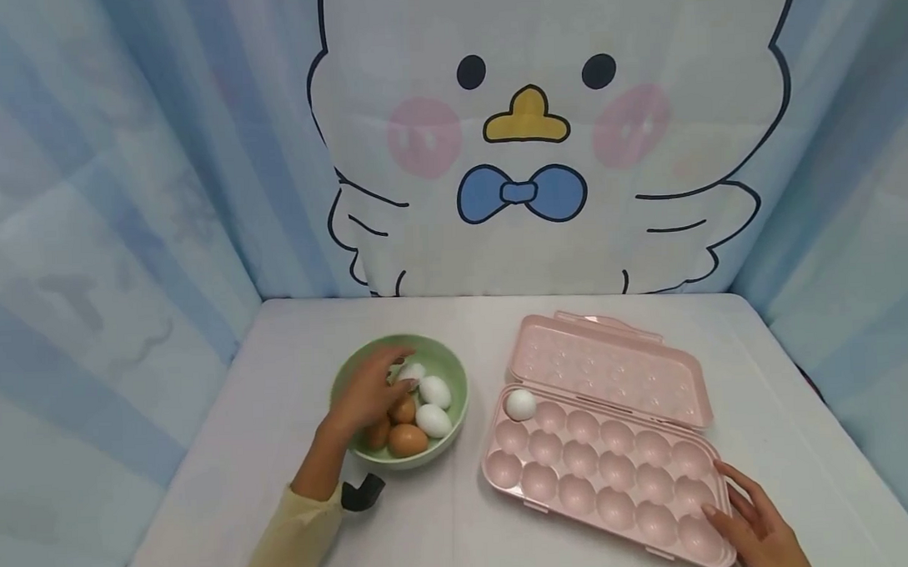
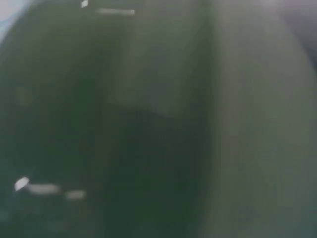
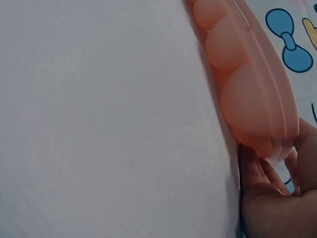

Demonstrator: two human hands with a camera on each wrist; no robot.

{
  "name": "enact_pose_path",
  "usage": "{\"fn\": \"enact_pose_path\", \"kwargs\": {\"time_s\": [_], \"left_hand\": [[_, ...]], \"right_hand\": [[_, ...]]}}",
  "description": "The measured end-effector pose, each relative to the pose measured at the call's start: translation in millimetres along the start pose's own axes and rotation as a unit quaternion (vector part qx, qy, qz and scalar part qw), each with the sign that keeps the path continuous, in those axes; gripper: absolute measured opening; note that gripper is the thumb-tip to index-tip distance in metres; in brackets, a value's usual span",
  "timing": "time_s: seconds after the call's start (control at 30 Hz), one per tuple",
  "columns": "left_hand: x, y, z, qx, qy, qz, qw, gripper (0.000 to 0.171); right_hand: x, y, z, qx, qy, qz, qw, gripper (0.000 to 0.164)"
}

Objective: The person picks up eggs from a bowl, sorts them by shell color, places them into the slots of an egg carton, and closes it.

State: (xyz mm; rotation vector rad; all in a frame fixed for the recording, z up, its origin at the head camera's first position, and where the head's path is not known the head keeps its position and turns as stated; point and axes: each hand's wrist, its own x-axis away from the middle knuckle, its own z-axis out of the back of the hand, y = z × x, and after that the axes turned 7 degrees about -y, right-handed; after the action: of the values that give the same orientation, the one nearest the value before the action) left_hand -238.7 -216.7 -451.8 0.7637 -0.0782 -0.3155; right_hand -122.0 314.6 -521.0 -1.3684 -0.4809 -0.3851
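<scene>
My left hand (image 1: 371,391) reaches into a green bowl (image 1: 460,400), thumb and fingers spread about a white egg (image 1: 412,372). More white eggs and several brown eggs (image 1: 408,440) lie beside and below the hand. In the left wrist view, the blurred green bowl wall (image 2: 158,148) fills the picture and hides the fingers. At the right, my right hand (image 1: 763,527) holds the near right end of a pink egg carton (image 1: 606,462), thumb over its edge. The carton lies opened, with one white egg (image 1: 521,405) in its far left cup.
The carton's lid (image 1: 610,366) is folded back towards the far side of the white table (image 1: 432,518). Behind the table hangs a curtain (image 1: 528,247) with a cartoon bird, and blue curtains (image 1: 122,245) flank both sides.
</scene>
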Motion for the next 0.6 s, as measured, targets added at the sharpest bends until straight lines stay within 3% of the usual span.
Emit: {"fn": "enact_pose_path", "kwargs": {"time_s": [0.2, 0.4, 0.6], "left_hand": [[-4.2, -1.5, -13.7, -0.017, -0.005, 0.019, 0.9997, 0.053], [-1.8, -0.3, -17.9, -0.027, -0.009, 0.053, 0.9982, 0.051], [-8.6, 4.7, -12.4, -0.068, -0.018, 0.036, 0.9969, 0.046]], "right_hand": [[-6, 10, -2, -0.030, 0.009, 0.007, 0.999, 0.095], [-10, 24, -1, -0.037, 0.022, 0.034, 0.998, 0.095], [-15, 26, 0, -0.038, 0.045, 0.078, 0.995, 0.092]]}}
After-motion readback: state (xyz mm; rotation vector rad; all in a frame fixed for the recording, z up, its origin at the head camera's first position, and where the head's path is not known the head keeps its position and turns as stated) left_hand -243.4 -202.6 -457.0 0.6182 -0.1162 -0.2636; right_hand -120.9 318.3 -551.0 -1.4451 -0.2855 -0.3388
